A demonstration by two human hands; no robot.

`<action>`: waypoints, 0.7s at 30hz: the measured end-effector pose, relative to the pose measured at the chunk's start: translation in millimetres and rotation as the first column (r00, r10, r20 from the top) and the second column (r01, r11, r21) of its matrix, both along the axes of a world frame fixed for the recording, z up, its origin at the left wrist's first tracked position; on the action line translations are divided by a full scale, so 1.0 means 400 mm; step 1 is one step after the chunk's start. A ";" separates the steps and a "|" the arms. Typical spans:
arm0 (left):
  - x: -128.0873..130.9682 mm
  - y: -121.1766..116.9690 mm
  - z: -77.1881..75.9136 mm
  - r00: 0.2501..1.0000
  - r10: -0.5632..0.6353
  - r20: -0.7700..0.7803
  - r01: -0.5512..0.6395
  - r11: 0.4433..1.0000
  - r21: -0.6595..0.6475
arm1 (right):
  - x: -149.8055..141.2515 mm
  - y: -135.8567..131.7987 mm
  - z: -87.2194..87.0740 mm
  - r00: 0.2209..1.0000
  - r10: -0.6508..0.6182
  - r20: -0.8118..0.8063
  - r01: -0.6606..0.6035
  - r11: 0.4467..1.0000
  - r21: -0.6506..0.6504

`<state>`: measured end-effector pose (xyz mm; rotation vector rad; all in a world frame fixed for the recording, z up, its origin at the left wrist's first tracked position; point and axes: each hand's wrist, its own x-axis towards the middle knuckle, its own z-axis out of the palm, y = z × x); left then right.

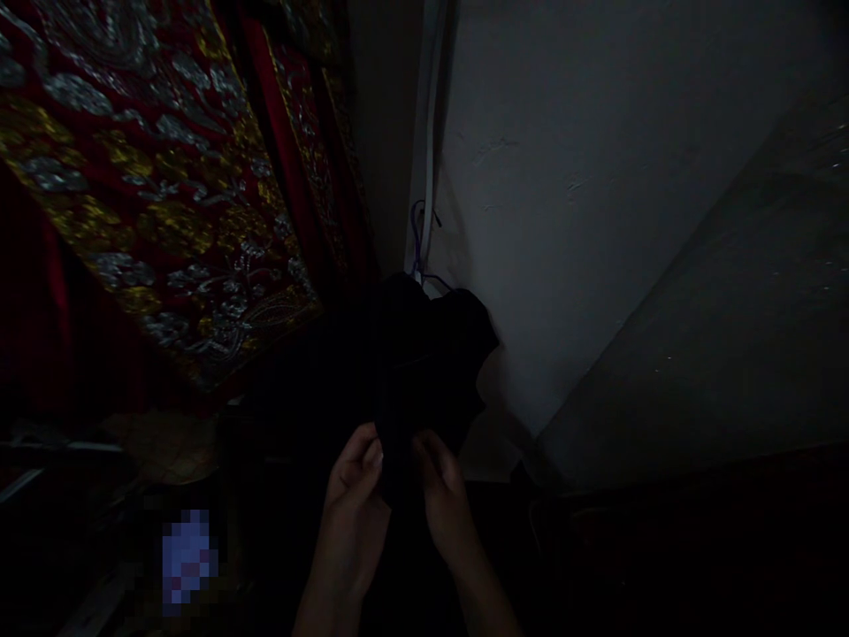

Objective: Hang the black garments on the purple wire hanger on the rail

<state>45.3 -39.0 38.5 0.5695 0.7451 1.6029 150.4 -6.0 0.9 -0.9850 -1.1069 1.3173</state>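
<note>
A black garment (431,354) hangs from a thin purple hanger (416,239) beside the wall, its details lost in the dark. My left hand (358,469) pinches the cloth at its left side, thumb against curled fingers. On the other side, my right hand (438,464) is closed on the same cloth, its fingertips partly hidden in the black folds. Both hands are at the lower part of the garment, a short way apart.
Red cloth (159,186) embroidered in gold and silver hangs at the upper left. A white pipe or cable (431,115) runs down the grey wall (584,177). At the lower left lies a pixelated bluish patch (189,557). The right bottom is very dark.
</note>
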 end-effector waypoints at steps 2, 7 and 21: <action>-0.002 -0.003 -0.004 1.000 0.014 -0.023 -0.014 1.000 0.012 | 0.001 -0.011 0.001 1.000 -0.031 -0.005 0.031 0.998 -0.056; -0.005 0.004 -0.103 0.943 0.129 -0.307 -0.103 0.990 0.098 | 0.018 -0.021 -0.006 1.000 -0.015 0.005 0.015 0.996 -0.089; 0.052 0.046 -0.213 0.544 0.277 -0.792 -0.181 0.961 0.211 | 0.031 0.196 0.232 0.998 -0.003 -0.059 0.007 0.997 0.070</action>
